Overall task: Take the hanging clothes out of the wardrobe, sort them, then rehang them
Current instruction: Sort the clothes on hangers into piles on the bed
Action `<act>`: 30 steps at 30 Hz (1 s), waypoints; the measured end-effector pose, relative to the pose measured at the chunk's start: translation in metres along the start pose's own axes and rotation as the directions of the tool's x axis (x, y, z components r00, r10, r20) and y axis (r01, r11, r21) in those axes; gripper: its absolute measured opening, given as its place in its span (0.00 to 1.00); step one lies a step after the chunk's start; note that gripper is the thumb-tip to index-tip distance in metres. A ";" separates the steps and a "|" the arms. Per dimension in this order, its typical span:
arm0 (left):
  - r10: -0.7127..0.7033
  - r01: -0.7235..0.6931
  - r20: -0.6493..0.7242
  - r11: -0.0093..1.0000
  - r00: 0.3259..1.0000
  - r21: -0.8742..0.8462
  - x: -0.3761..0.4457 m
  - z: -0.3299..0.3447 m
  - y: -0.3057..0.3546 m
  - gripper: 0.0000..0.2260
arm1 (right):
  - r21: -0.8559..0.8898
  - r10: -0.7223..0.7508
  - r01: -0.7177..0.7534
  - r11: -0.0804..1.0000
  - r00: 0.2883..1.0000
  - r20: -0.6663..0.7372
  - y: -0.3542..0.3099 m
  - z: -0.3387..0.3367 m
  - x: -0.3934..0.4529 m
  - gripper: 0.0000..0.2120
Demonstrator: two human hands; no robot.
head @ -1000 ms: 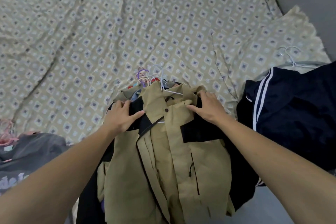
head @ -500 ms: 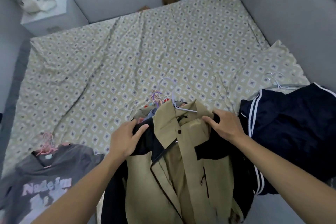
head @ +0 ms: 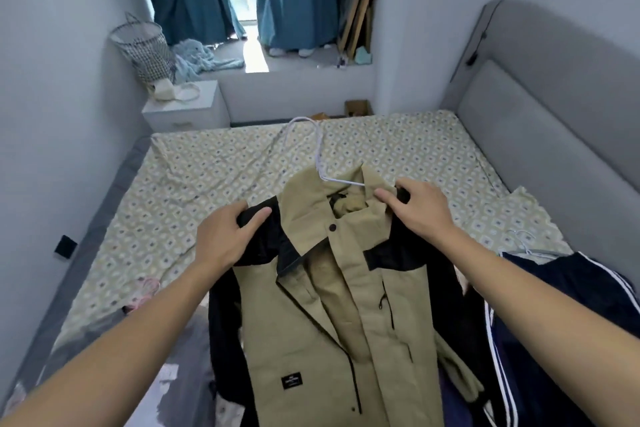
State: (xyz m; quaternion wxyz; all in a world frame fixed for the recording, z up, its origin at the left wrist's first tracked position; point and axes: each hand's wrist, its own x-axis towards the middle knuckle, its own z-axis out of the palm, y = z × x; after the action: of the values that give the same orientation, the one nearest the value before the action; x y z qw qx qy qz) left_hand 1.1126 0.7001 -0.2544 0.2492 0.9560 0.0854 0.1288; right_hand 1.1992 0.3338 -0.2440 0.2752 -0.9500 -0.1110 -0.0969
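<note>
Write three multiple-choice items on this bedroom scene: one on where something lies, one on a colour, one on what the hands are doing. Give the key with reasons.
1. Where does the navy garment with white stripes lie relative to the khaki and black jacket?
A. To its right
B. To its left
C. Under the nightstand

2. What colour is the hanger in the jacket's collar?
A. Red
B. White
C. Black

3. How is the jacket held?
A. By one hand only
B. By neither hand
C. By both hands at its shoulders

Key: 1 A, the striped garment lies on the bed's right side. 2 B, the hook above the collar is white. 3 C, the left hand and the right hand each grip a black shoulder panel.
</note>
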 end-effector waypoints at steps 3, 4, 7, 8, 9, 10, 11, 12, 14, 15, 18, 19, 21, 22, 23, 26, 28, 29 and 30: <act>0.018 -0.021 -0.082 0.999 0.996 -0.034 0.008 -0.046 -0.021 0.30 | -0.046 -0.040 0.037 0.998 0.998 -0.057 -0.061 -0.015 0.003 0.30; 0.022 -0.027 -0.110 0.998 0.994 -0.048 0.010 -0.063 -0.029 0.30 | -0.063 -0.050 0.045 0.997 0.995 -0.083 -0.084 -0.018 0.002 0.30; 0.032 -0.042 -0.160 0.998 0.987 -0.055 0.014 -0.117 -0.058 0.31 | -0.101 -0.062 0.047 0.994 0.988 -0.144 -0.152 -0.026 -0.002 0.30; 0.044 -0.053 -0.175 0.997 0.984 -0.047 0.014 -0.137 -0.069 0.32 | -0.115 -0.072 0.054 0.992 0.986 -0.154 -0.175 -0.027 -0.003 0.30; 0.063 -0.072 -0.192 0.997 0.979 -0.039 0.016 -0.157 -0.081 0.32 | -0.128 -0.090 0.069 0.989 0.982 -0.165 -0.199 -0.028 -0.005 0.31; 0.083 -0.092 -0.210 0.995 0.974 -0.034 0.017 -0.178 -0.093 0.32 | -0.136 -0.108 0.084 0.987 0.978 -0.179 -0.222 -0.029 -0.006 0.31; 0.104 -0.113 -0.232 0.993 0.967 -0.027 0.020 -0.200 -0.104 0.32 | -0.138 -0.125 0.098 0.986 0.972 -0.197 -0.245 -0.030 -0.006 0.31; 0.120 -0.129 -0.254 0.992 0.960 -0.019 0.021 -0.221 -0.114 0.32 | -0.142 -0.133 0.104 0.984 0.968 -0.214 -0.267 -0.030 -0.008 0.30; 0.141 -0.144 -0.284 0.990 0.948 0.011 0.019 -0.263 -0.134 0.33 | -0.143 -0.137 0.104 0.984 0.961 -0.240 -0.310 -0.028 -0.017 0.30; 0.148 -0.145 -0.300 0.989 0.942 0.034 0.018 -0.279 -0.142 0.33 | -0.136 -0.137 0.106 0.985 0.960 -0.246 -0.326 -0.026 -0.019 0.30; 0.173 -0.152 -0.362 0.985 0.916 0.086 0.007 -0.326 -0.168 0.33 | -0.115 -0.157 0.131 0.985 0.955 -0.253 -0.371 -0.021 -0.030 0.31; 0.183 -0.155 -0.383 0.982 0.905 0.104 -0.001 -0.341 -0.176 0.32 | -0.107 -0.173 0.150 0.983 0.951 -0.256 -0.385 -0.019 -0.036 0.32; 0.201 -0.161 -0.417 0.978 0.886 0.130 -0.023 -0.367 -0.192 0.30 | -0.102 -0.203 0.182 0.978 0.945 -0.257 -0.410 -0.014 -0.051 0.33; 0.200 -0.156 -0.426 0.978 0.882 0.137 -0.037 -0.378 -0.198 0.30 | -0.093 -0.218 0.200 0.975 0.942 -0.254 -0.420 -0.009 -0.060 0.33; 0.192 -0.145 -0.428 0.980 0.883 0.139 -0.053 -0.388 -0.206 0.29 | -0.085 -0.233 0.218 0.972 0.939 -0.252 -0.431 -0.004 -0.071 0.33; 0.158 -0.104 -0.417 0.983 0.895 0.149 -0.108 -0.411 -0.232 0.30 | -0.074 -0.268 0.257 0.963 0.936 -0.230 -0.458 0.015 -0.111 0.32; 0.125 -0.064 -0.400 0.985 0.908 0.163 -0.147 -0.424 -0.253 0.31 | -0.071 -0.285 0.276 0.959 0.935 -0.210 -0.474 0.029 -0.142 0.32; 0.116 -0.051 -0.390 0.983 0.913 0.175 -0.166 -0.429 -0.263 0.31 | -0.070 -0.292 0.283 0.956 0.935 -0.202 -0.482 0.036 -0.158 0.32; 0.110 -0.039 -0.386 0.982 0.916 0.186 -0.184 -0.435 -0.275 0.32 | -0.069 -0.303 0.295 0.953 0.933 -0.193 -0.488 0.043 -0.174 0.32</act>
State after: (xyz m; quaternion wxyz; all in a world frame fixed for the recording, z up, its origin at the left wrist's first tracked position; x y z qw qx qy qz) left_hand 0.7844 1.0925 -0.0621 0.1370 0.9312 0.1083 0.3201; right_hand 0.9091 0.7321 -0.0775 0.2484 -0.9125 -0.2239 -0.2355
